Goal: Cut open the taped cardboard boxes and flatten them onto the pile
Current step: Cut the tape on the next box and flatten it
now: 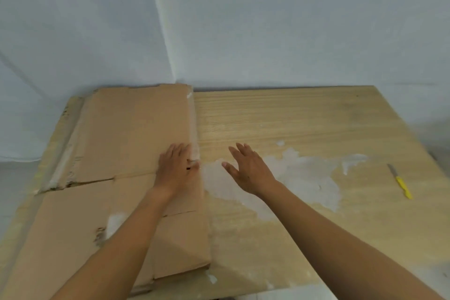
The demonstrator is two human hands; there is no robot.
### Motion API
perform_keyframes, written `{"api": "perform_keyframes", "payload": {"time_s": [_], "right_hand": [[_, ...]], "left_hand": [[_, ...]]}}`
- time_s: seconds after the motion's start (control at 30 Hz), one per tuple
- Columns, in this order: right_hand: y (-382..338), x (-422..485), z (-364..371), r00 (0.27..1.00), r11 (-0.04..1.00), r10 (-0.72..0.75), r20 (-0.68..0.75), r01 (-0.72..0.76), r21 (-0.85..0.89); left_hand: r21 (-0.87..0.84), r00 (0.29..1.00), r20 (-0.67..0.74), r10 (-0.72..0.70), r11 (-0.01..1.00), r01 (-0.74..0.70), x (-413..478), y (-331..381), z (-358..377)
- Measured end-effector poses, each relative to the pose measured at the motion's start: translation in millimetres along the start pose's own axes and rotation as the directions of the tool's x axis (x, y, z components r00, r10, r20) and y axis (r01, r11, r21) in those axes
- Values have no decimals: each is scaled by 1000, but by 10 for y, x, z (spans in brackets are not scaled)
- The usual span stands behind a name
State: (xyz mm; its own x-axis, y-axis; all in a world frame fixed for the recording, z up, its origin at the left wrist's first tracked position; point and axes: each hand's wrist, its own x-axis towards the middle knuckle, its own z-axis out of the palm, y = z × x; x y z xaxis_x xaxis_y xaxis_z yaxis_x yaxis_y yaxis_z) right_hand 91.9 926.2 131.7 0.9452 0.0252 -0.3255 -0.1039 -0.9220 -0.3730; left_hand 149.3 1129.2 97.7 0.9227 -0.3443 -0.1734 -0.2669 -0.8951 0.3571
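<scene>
Our left hand (176, 165) presses flat on the cardboard pile (126, 129), right hand (248, 170) spread just beside it; released early, it could spring back up

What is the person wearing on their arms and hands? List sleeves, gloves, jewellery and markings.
Nothing worn shows. The left hand and right hand are bare, without gloves. The left forearm and right forearm are uncovered down to the picture's edge: no sleeves, watch or bracelet. The picture is too soft to rule out a thin ring on the fingers.
</scene>
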Motion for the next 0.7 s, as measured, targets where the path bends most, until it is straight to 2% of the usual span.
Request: {"api": "perform_keyframes", "payload": {"time_s": [0.13, 0.27, 0.7], "right_hand": [[585, -419, -207, 987, 987, 151, -53, -148, 66], [1214, -967, -394, 962, 965, 245, -124, -229, 130], [3117, -2965, -714, 826, 876, 462, -323, -369, 311]], "left_hand": [[-46, 983, -14, 182, 982, -183, 70, 775, 119], [-38, 953, 0, 303, 952, -303, 58, 1600, 237], [9, 833, 68, 548, 835, -550, -709, 4183, 964]]}}
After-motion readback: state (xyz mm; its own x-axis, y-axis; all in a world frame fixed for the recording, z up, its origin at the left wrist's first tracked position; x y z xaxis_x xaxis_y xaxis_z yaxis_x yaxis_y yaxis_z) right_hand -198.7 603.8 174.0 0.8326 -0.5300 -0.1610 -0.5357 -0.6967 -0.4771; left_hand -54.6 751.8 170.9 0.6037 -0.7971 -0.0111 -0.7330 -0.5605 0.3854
